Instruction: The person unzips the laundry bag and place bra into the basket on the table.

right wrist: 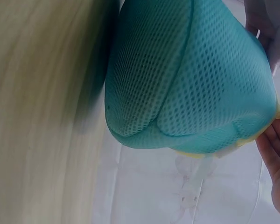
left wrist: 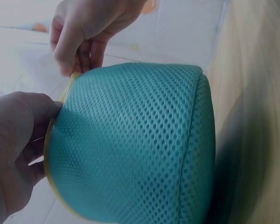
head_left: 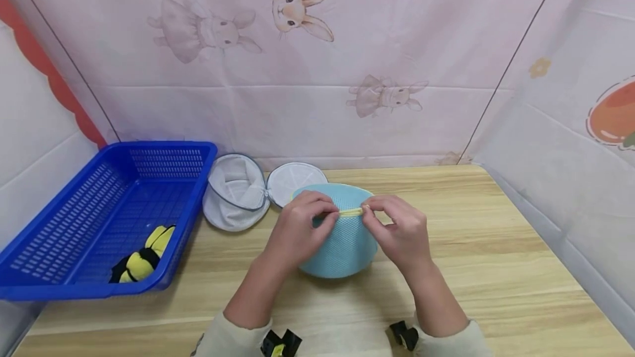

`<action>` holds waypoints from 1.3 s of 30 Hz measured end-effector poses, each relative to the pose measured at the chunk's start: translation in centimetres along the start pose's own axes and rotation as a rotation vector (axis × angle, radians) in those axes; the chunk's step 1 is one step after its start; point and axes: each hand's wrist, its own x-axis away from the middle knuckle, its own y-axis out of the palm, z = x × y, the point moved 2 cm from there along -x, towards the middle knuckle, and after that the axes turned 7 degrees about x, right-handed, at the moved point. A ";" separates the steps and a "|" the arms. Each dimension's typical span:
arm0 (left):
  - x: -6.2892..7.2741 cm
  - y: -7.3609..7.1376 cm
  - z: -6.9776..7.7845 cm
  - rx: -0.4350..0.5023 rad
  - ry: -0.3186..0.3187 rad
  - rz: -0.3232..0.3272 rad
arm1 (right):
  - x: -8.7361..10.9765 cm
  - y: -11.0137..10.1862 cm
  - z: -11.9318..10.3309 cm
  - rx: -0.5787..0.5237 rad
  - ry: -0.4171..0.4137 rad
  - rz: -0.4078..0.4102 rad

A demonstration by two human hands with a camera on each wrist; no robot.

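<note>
A light-blue mesh laundry bag (head_left: 339, 252) with yellow zipper trim stands on the table in front of me. My left hand (head_left: 300, 230) pinches the yellow zipper edge at the bag's top, left of the middle. Just to the right, my right hand (head_left: 403, 230) pinches that same edge between thumb and fingers. A short stretch of yellow zipper (head_left: 350, 212) shows between the two hands. In the left wrist view the bag's round mesh side (left wrist: 130, 140) fills the middle. The right wrist view shows the mesh (right wrist: 214, 79) creased near its base. The bag's inside is hidden.
A white mesh bag (head_left: 233, 216) with dark trim stands behind on the left, its round lid (head_left: 292, 178) folded out. At far left is a blue plastic basket (head_left: 106, 291) holding a black-and-yellow soft item (head_left: 141, 263). Printed cloth walls (head_left: 297, 109) enclose the wooden table (head_left: 496, 269).
</note>
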 end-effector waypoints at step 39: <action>0.0 0.5 -0.2 -0.078 0.027 -0.045 | 0.1 0.0 0.4 0.032 0.009 0.004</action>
